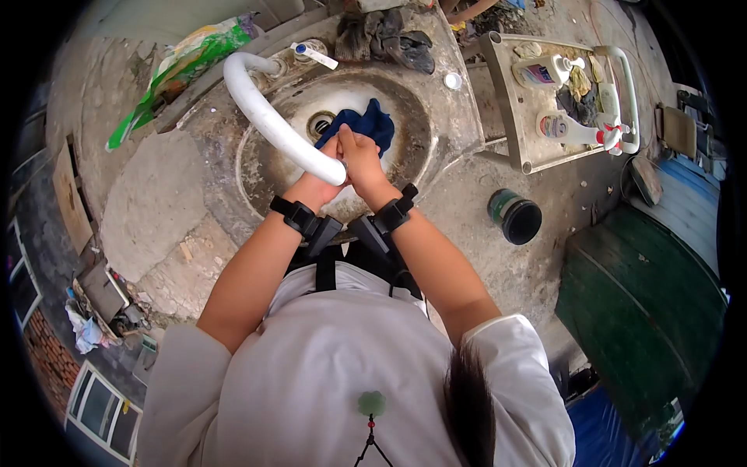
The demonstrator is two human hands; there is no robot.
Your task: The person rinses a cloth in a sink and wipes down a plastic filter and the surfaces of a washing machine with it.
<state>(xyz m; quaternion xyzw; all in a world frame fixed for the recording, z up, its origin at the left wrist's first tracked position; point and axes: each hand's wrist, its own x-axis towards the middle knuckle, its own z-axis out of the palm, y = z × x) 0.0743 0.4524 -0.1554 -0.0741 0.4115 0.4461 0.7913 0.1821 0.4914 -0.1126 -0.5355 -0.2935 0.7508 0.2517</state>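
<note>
A dark blue cloth (372, 123) is bunched over the stained round sink (257, 167), right of the drain. My left hand (320, 183) and my right hand (363, 162) press together at its lower edge, fingers closed on it. The end of the curved white faucet (268, 117) hangs just over my hands and partly covers the left one. No water stream can be made out. Above the drain, a white tap handle (315, 56) points right.
Dark rags (385, 39) and a small white cap (452, 81) lie on the sink's surround. A green bag (183, 74) is at upper left. At right are a rack (510, 109) with a pump bottle (545, 71) and a spray bottle (568, 128), and a dark bucket (515, 216).
</note>
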